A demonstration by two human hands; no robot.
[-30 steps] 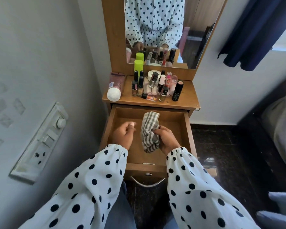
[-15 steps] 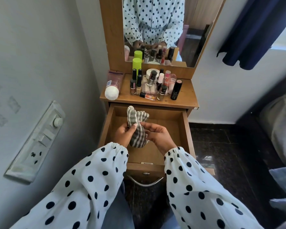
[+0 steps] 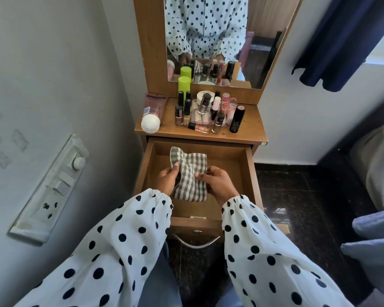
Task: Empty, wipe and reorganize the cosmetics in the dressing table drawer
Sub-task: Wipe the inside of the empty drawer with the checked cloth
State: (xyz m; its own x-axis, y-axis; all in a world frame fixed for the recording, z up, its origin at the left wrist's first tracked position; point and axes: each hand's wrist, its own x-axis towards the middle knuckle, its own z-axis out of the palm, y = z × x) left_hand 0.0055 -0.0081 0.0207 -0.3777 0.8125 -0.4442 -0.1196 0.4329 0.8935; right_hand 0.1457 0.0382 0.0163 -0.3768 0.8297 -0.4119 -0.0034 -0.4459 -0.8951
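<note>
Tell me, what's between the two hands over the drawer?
A grey-and-white checked cloth, pinched by the left hand and the right hand above the open drawer, seen in the head view.

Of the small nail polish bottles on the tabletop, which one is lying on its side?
The orange bottle with the black cap at the front of the cluster; the other small bottles stand upright.

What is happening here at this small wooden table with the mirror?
A person in a white blouse with black dots holds a grey and white checked cloth over the pulled-out wooden drawer. The left hand pinches its left edge; the right hand grips its right side. No cosmetics are visible in the drawer. The nail polish bottles and tubes stand crowded on the wooden tabletop above it.
</note>
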